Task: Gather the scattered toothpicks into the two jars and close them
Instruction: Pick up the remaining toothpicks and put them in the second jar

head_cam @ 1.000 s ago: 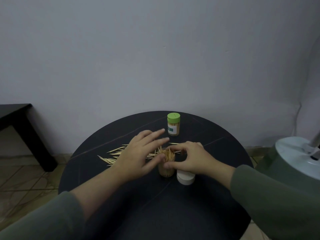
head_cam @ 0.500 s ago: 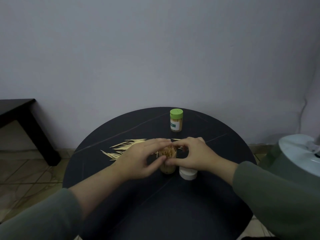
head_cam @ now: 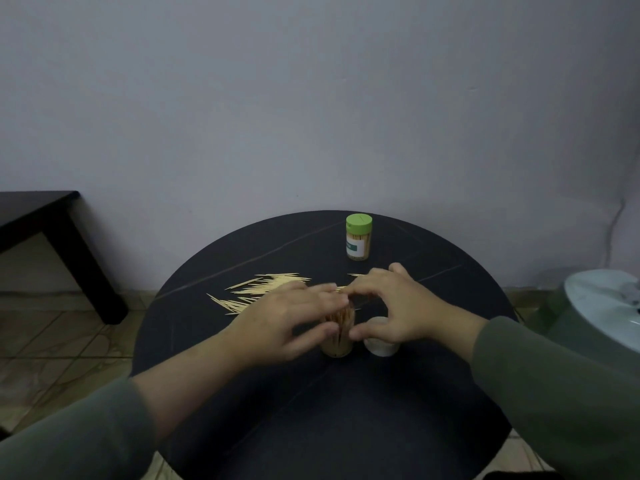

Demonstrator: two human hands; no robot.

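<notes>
Round dark surface (head_cam: 311,427) carries two upright jars: the green-lidded jar (head_cam: 358,237) at the far edge, closed, and the open jar (head_cam: 337,336) at centre, toothpicks standing vertically inside. Left hand (head_cam: 287,323) and right hand (head_cam: 394,310) curl their fingers around the open jar; one white lid (head_cam: 381,346) sits just right of it. Loose toothpicks (head_cam: 263,289), too many to count, lie flat left of the hands, long axes mostly left-right.

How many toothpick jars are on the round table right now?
2: the green-lidded jar stands closed at the table's far side; the open jar stands between the left hand and right hand.
</notes>
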